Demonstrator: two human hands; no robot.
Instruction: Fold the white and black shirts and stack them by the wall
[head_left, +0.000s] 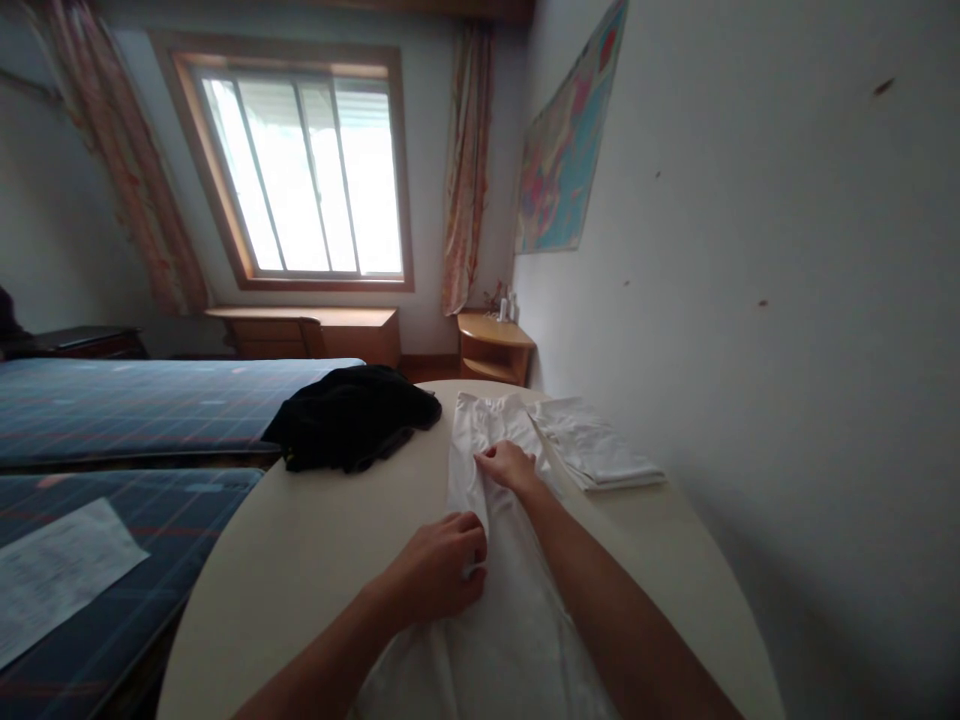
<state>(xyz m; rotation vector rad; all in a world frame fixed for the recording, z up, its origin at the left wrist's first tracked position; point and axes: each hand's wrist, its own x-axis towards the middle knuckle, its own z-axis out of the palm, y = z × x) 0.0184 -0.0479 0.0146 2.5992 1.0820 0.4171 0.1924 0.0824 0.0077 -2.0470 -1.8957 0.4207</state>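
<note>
White trousers [517, 590] lie lengthwise on the round cream table [300, 600], with what looks like a gathered waistband at the far end. My left hand [446, 565] is closed at their left edge, about midway along, fingers and thumb pinching the cloth. Farther up, my right hand [510, 465] reaches across the trousers and pinches the fabric near the waistband. A folded white cloth [596, 445] rests just to the right of them. At the table's far left is a crumpled black garment [356, 415].
Beds with blue plaid mattresses [172, 400] stand on the left, one bearing a printed sheet [64, 570]. A white wall [810, 420] runs close along the right. Beyond the table are a corner shelf [495, 330], a low desk [352, 320] and a window [315, 180].
</note>
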